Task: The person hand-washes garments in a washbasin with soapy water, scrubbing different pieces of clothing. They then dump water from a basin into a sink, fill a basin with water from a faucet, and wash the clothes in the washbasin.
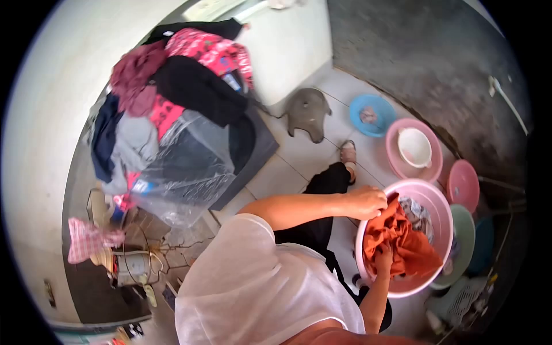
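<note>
A large pink basin (443,214) stands on the tiled floor to the right. In it lies a crumpled orange garment (411,250), its exact kind not clear. My left hand (367,202) is closed at the basin's rim, its fingers curled on the upper edge of this orange cloth. Lower down, inside the basin, my right hand (384,259) grips a fold of the same garment; its fingertips are partly hidden in the fabric. Beside the orange cloth, a grey-white patterned cloth (417,215) shows in the basin.
Around it are a pink basin holding a white bowl (414,148), a blue basin (371,115), a small pink basin (463,187) and a green basin (462,236). A grey stool (307,112) stands farther off. Piled clothes (195,86) and clear plastic (184,167) cover a dark surface.
</note>
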